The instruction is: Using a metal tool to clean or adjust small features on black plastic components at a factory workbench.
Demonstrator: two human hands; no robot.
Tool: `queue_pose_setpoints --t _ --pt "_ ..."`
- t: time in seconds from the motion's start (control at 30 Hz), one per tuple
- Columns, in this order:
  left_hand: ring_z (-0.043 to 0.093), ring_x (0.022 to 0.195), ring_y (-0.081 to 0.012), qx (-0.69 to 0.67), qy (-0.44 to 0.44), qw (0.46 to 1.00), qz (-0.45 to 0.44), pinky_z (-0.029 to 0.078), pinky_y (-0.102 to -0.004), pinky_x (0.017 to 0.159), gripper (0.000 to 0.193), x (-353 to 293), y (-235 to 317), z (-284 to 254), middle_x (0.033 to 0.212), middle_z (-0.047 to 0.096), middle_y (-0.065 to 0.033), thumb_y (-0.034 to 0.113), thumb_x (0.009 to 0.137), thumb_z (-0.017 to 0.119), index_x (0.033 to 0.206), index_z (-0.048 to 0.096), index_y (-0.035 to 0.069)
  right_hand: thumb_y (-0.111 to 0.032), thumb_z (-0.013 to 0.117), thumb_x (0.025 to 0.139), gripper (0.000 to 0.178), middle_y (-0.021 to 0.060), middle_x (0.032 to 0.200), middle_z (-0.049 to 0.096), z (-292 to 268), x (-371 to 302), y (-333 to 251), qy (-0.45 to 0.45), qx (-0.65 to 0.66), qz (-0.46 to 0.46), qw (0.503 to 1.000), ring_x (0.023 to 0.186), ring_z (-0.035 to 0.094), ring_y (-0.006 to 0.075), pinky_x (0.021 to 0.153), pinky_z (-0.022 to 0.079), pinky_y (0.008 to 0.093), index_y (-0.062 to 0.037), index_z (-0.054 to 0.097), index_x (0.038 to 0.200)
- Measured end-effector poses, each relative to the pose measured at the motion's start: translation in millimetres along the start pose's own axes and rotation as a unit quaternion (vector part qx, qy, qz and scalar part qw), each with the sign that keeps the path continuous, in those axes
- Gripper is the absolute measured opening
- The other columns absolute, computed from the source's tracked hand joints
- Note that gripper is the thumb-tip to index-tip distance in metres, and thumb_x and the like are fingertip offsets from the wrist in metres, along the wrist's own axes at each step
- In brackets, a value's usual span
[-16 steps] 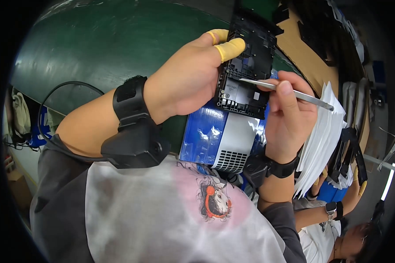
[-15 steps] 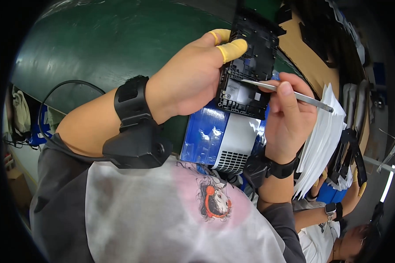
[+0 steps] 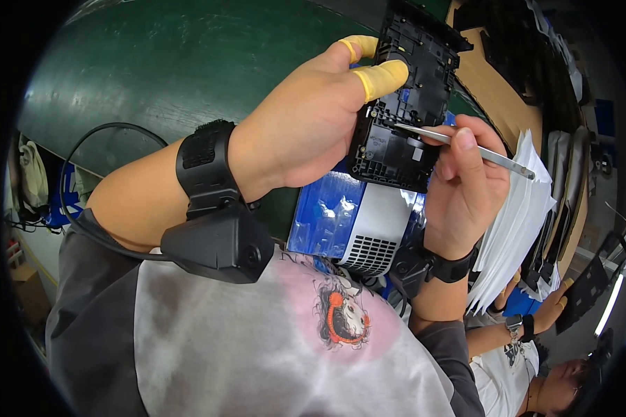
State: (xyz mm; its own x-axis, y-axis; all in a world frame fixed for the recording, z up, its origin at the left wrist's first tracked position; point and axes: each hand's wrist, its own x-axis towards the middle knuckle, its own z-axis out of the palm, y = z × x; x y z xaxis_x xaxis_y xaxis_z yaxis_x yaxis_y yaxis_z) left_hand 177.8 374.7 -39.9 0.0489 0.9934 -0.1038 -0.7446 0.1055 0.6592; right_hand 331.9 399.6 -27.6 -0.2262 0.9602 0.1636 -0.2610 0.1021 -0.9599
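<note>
A black plastic housing (image 3: pixel 424 90), with ribs, small posts and a little white label on its inner face, is held tilted up by my left hand (image 3: pixel 302 115). Yellow finger cots cover that hand's thumb and another finger, and the thumb presses on the housing's face. Between the fingers of my right hand (image 3: pixel 469 184) is a pair of metal tweezers (image 3: pixel 501 160). Their pointed tip lies over the lower half of the housing, at or very near its surface. Whether the tip grips anything is too small to tell.
Under the housing stands a blue and white device (image 3: pixel 379 226) with a black grille. To the right are white sheets (image 3: pixel 511 215) and cardboard (image 3: pixel 497 90) with black parts. A green table (image 3: pixel 153 76) spreads left. At lower right, a co-worker's hand (image 3: pixel 553 309) holds a dark panel (image 3: pixel 584 299).
The housing has shifted slightly right with my left hand, and my right hand with the tweezers has moved a little right too. The co-worker's dark panel has swung further into view.
</note>
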Motion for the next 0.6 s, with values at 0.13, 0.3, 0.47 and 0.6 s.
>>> queue_pose_setpoints --t 0.13,0.3,0.47,0.6 --pt "0.051 0.095 -0.0124 0.011 0.006 1.000 0.004 0.044 -0.0291 0.079 0.036 1 -1 -1 0.103 0.050 -0.0041 0.022 0.085 0.049 0.115 0.035 0.006 -0.004 0.057 0.076 0.020 0.0152 0.077 0.061 -2 1 1 -0.006 0.005 0.002 1.000 0.061 0.053 0.0119 0.062 0.045 0.0232 0.0051 0.054 0.093" --pt "0.051 0.093 -0.0138 -0.025 -0.010 1.000 0.001 0.044 -0.0286 0.079 0.042 -1 2 -3 0.103 0.049 -0.0050 0.014 0.081 0.052 0.117 0.032 0.005 -0.003 0.057 0.076 0.019 0.0158 0.077 0.060 0 1 1 -0.004 0.008 0.000 1.000 0.070 0.058 0.0186 0.068 0.047 0.0277 0.0054 0.054 0.093" --pt "0.052 0.093 -0.0164 0.099 -0.020 0.995 0.022 0.043 -0.0278 0.080 0.056 3 0 -6 0.104 0.048 -0.0082 -0.004 0.069 0.050 0.120 0.028 0.001 -0.003 0.056 0.076 0.018 0.0162 0.077 0.060 0 4 2 -0.003 -0.008 -0.009 1.000 0.064 0.056 0.0156 0.062 0.045 0.0247 0.0056 0.054 0.092" --pt "0.050 0.095 -0.0174 0.119 -0.039 0.989 0.080 0.043 -0.0280 0.081 0.063 4 3 -6 0.107 0.046 -0.0101 -0.009 0.064 0.049 0.122 0.026 0.000 -0.004 0.055 0.077 0.017 0.0159 0.074 0.060 -15 13 -6 0.023 0.083 0.033 0.996 0.049 0.042 0.0069 0.046 0.031 0.0165 0.0060 0.054 0.091"
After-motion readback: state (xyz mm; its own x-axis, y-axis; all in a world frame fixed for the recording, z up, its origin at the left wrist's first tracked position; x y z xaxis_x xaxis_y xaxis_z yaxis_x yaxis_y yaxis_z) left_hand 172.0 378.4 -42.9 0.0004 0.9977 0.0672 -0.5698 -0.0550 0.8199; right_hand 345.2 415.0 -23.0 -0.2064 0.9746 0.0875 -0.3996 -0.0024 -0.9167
